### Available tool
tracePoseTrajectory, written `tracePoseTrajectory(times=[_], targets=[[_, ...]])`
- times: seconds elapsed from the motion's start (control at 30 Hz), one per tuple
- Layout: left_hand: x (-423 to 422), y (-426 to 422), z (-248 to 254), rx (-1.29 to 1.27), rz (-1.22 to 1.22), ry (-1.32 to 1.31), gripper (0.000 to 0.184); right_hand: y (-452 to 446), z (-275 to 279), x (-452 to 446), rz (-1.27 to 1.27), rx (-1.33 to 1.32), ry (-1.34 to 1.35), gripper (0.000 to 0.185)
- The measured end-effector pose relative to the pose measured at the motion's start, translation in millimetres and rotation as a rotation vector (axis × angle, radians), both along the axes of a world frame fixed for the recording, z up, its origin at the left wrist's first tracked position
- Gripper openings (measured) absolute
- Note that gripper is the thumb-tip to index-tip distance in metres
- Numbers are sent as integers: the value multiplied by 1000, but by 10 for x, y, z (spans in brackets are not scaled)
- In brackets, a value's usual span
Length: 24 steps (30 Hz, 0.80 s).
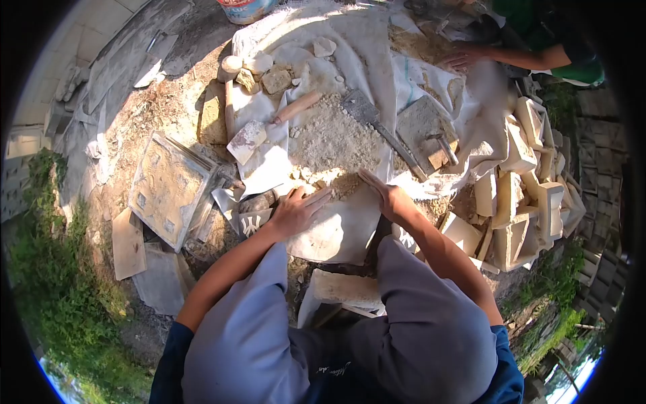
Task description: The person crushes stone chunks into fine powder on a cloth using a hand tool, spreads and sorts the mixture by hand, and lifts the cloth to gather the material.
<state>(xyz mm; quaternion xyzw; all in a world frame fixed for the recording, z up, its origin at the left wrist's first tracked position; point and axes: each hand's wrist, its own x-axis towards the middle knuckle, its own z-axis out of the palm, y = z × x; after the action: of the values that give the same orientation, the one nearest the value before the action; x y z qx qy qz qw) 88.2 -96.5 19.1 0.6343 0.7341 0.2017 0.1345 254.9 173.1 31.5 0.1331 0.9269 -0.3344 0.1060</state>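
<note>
My left hand lies with its fingers stretched out at the near edge of a heap of crumbled pale material, by some small lumps. Opposite it, my right hand has its fingers extended against the heap's near right side. Both palms face down or inward on a light sheet between my knees. Neither hand grips a tool. A trowel with a wooden handle and a whitened blade rests left of the heap. To the heap's right lies a long metal-handled tool.
A mallet and stone lumps lie at the upper left. A square mould is on the left. Pale cast blocks are piled on the right. Another person's hand reaches in at the upper right, near a hammer.
</note>
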Motion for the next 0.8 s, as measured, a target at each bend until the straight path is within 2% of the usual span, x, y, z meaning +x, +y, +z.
tracePoseTrajectory(times=[0.1,0.2,0.23,0.27,0.33,0.43,0.47,0.5,0.57,0.63,0.67,0.7,0.77,0.8], targets=[[-25,45,43,37,-9,-1,51,34,16,-26,-44,-87,29,60],[-17,13,38,35,1,-19,54,-41,73,49,-134,-53,283,57],[-11,13,20,56,4,-10,55,-11,54,46,-135,-52,283,57],[1,21,6,58,-2,-8,55,39,28,23,-89,-63,104,57],[-12,23,14,29,-3,-38,56,69,30,-23,-53,-77,-65,57],[-13,13,2,29,-3,-41,57,63,53,53,-171,-45,282,58],[-10,32,12,36,-1,-37,58,72,-34,72,-206,-93,266,58],[6,35,18,38,2,-32,58,153,-38,51,-111,-91,99,58],[-15,26,34,34,-4,-14,58,270,-83,-40,-117,-48,87,59],[-21,9,27,19,-14,-20,57,285,262,-151,-79,27,10,61],[-21,3,12,41,-22,-6,57,231,214,-119,-151,-9,262,60],[-19,25,-4,70,-23,9,57,236,122,-111,-152,-5,261,60],[12,15,-14,35,-10,-3,57,276,-46,-111,-39,22,96,57],[-10,28,5,-6,-2,-10,57,277,-13,-172,-72,4,-49,56]])
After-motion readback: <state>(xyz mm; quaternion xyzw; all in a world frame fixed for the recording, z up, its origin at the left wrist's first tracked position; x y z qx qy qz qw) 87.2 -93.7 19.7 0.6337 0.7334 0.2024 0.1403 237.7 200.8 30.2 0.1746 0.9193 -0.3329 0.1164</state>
